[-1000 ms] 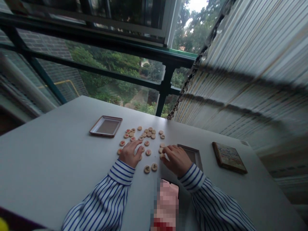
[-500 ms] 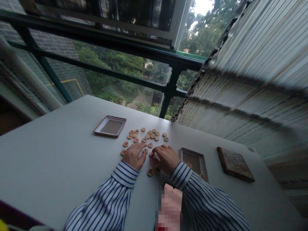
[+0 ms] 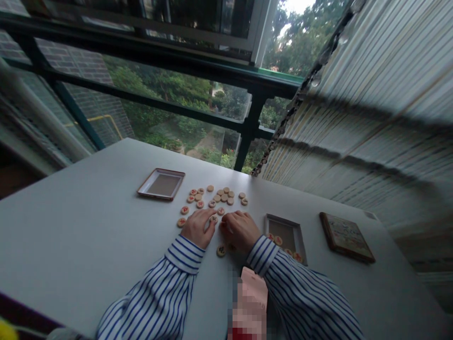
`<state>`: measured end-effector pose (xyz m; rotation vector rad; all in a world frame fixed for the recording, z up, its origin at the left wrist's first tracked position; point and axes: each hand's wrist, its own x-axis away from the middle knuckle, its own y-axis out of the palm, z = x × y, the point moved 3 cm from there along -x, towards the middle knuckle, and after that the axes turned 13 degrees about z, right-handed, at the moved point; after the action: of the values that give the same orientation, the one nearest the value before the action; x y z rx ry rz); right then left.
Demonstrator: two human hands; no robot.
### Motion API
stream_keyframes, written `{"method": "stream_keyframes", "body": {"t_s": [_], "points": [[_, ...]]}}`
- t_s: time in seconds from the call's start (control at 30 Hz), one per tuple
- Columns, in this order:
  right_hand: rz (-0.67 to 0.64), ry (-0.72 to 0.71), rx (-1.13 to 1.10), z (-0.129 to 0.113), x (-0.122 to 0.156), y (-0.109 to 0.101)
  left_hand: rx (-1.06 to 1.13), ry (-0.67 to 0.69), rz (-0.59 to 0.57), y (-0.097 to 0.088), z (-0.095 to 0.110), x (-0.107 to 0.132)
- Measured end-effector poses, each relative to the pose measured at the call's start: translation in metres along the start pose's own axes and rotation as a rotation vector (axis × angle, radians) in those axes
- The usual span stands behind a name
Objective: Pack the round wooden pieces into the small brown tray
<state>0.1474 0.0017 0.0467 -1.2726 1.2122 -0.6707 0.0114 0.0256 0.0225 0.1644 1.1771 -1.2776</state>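
Spanning the lower half of the frame: one white table (image 3: 88, 226), bare-topped at left. Window (image 3: 163, 106), dark green bars, shrubs and brick wall beyond, across the upper left and centre. Curtain (image 3: 375, 80), pale and striped, upper right. Two sleeves, blue-and-white stripe: left sleeve (image 3: 152, 293) and right sleeve (image 3: 307, 297), both at the bottom. Box or book (image 3: 348, 236), flat, brown, right of the frame; type cannot be told. Phone (image 3: 253, 283), pink screen, bottom centre, lower part pixelated. Tray (image 3: 286, 228), shallow, right of centre, holding several red-marked pieces, (image 3: 278, 241) one of them, partly behind the right sleeve. Lid (image 3: 164, 185), shallow, brown-rimmed, inner side up, left of centre. Left hand (image 3: 198, 229), centre, palm down, thumb and fingers moderately parted. Right hand (image 3: 241, 230), just right of it, fingers bunched and pointing inward; whether they grip a piece cannot be told. Round pieces, pale, grouped at the centre above the hands: unmarked pieces (image 3: 224, 197) clustered farthest up, red-lettered pieces (image 3: 200, 204) to their lower left. One dark-lettered piece (image 3: 213, 219) at the left thumb, contact unclear; another dark-lettered disc (image 3: 221, 250) below, between the wrists.
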Motion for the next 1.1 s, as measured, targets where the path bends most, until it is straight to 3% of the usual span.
{"method": "stream_keyframes", "body": {"t_s": [0.2, 0.47, 0.6, 1.1], "points": [[0.11, 0.013, -0.038, 0.002, 0.002, -0.006, 0.014, -0.047, 0.015, -0.002, 0.002, -0.002], [0.251, -0.024, -0.116, -0.001, 0.004, -0.023, 0.144, -0.265, 0.011, -0.002, 0.006, -0.002], [0.273, -0.052, -0.13, -0.003, 0.006, -0.031, 0.244, -0.404, 0.042, -0.003, 0.012, -0.003], [0.302, -0.107, -0.14, -0.006, 0.019, -0.05, 0.771, -0.837, -0.03, 0.006, 0.03, 0.001]]}}
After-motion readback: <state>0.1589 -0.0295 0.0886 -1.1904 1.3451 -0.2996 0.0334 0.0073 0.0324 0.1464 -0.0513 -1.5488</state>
